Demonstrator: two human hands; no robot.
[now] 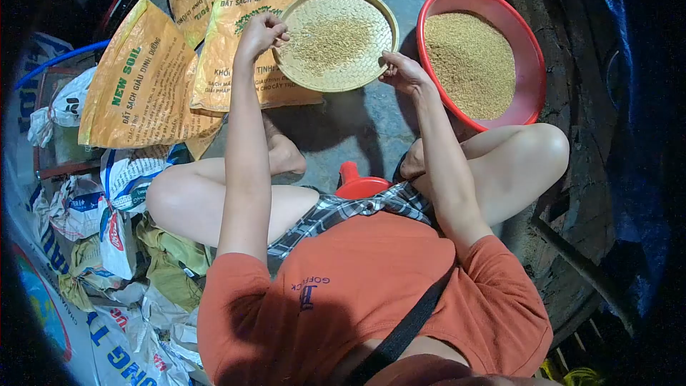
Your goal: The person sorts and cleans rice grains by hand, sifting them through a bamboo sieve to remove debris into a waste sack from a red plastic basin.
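Nearest the camera: orange shirt (pixel 371 293) with a dark strap (pixel 400 332) running across it, checked cloth (pixel 343 211) at the waist, bare knees spread to either side. Person is seated low, over a concrete floor (pixel 364 121).

Far left: a heap of crumpled printed sacks (pixel 107 229). Above them, yellow soil bags (pixel 143 78) lie flat, overlapping one another.

Left hand (pixel 261 32): raised at the left rim of the round woven tray (pixel 336 37). Fingers curled together and clamped on the rim. Tray is held off the floor between both hands, roughly level, in front of the knees. A thin patch of grain (pixel 332 39) lies near its middle.

Below the tray, between the legs: a red plastic piece (pixel 357 184), partly hidden by the shirt.

Right hand (pixel 404 71): at the tray's lower right rim, fingers closed on the edge, thumb on top.

Right: red basin (pixel 532 57) on the floor, just beside the tray, holding a deep layer of the same grain.
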